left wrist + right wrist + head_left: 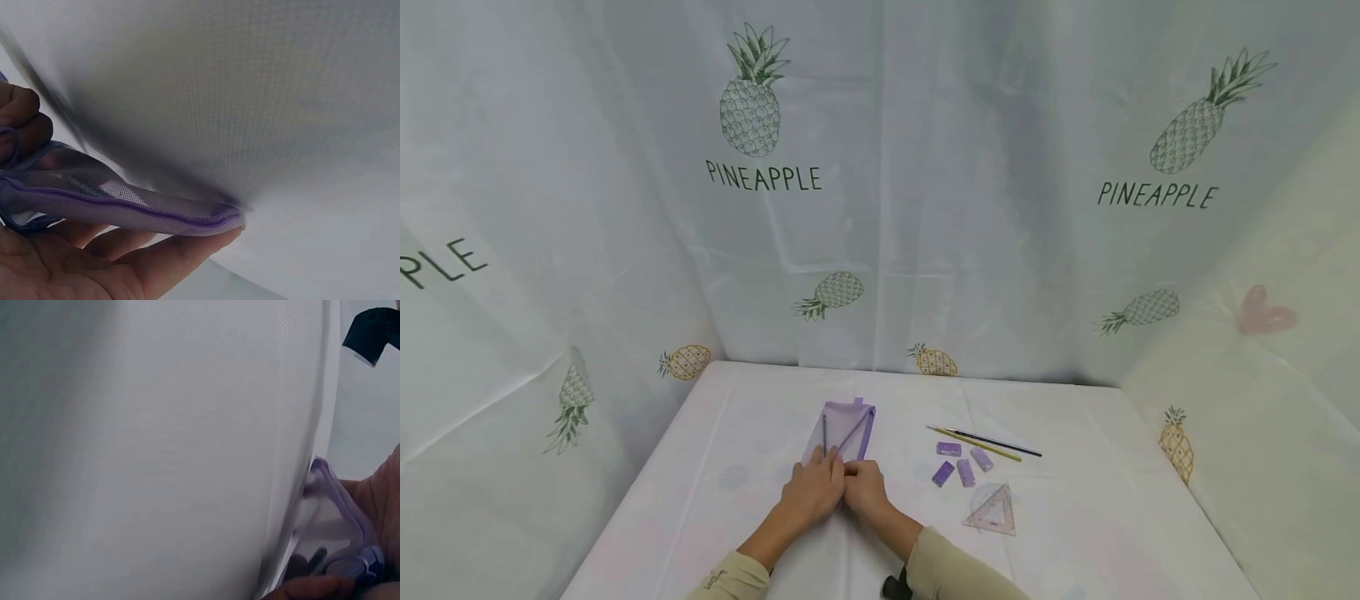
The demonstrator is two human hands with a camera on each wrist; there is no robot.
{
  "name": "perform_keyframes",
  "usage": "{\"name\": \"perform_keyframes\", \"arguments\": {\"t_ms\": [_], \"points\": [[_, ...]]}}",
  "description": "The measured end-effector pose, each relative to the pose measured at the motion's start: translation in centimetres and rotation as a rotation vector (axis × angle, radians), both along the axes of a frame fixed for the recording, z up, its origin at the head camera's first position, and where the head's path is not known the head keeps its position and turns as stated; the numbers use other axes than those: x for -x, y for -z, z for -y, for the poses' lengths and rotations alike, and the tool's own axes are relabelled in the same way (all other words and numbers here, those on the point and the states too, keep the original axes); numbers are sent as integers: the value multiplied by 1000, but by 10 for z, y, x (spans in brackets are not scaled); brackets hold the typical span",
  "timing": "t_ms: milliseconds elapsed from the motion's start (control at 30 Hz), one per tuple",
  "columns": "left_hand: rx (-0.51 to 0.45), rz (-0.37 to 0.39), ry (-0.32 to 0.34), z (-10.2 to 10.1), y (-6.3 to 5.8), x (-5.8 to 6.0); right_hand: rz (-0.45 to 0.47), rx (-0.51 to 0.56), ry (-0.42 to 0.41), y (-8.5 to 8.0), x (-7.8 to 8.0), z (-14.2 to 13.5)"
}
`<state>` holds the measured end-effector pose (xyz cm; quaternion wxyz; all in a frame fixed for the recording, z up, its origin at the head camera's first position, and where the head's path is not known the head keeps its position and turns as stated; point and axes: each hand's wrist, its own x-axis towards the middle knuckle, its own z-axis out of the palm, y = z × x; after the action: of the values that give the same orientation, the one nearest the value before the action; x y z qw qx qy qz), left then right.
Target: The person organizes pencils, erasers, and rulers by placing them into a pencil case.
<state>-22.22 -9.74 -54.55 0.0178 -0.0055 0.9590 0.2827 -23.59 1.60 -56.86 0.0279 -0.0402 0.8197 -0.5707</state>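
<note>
A purple mesh zip pouch (pixel 850 413) lies on the table's cloth, with a slim dark pencil-like stick (pixel 824 429) showing through it. My left hand (pixel 811 490) rests on the near left part of the pouch, its fingers fairly straight. In the left wrist view those fingers (pixel 181 253) lie along the pouch's edge, where a darker purple zip line (pixel 125 209) runs. My right hand (pixel 867 487) grips the pouch's near right corner with curled fingers, right against the left hand. A small purple loop (pixel 344 567) shows beside the right fingers; the hands cover the pouch's near end.
To the right lie several purple eraser-like blocks (pixel 949 448). Beyond them are a yellow pencil (pixel 977 444) and a dark one (pixel 1000 442). Nearer stands a clear triangular ruler (pixel 995 512), lying flat over a round clear piece. Pineapple-print curtains (pixel 880 225) enclose the table.
</note>
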Motion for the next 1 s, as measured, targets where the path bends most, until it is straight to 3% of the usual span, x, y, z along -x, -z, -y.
{"name": "perform_keyframes", "arguments": {"t_ms": [100, 267, 367, 533, 667, 867, 1000], "points": [[-1, -1, 14, -1, -1, 1, 37, 21, -61, -2, -1, -5], [29, -7, 19, -2, -2, 1, 44, -37, -149, -8, -5, -17], [56, -5, 0, -2, -2, 0, -48, -102, -178, -12, -8, -25], [85, -4, -34, -1, -1, 0, -317, -260, -150, -17, -15, -40], [102, 2, -34, 1, -1, 1, -485, -355, -172, -18, -19, -50], [148, -7, -18, 1, 0, 1, -598, -461, -236, -14, -22, -62], [168, -16, -10, 1, 1, 1, -647, -601, -247, -11, -25, -69]]}}
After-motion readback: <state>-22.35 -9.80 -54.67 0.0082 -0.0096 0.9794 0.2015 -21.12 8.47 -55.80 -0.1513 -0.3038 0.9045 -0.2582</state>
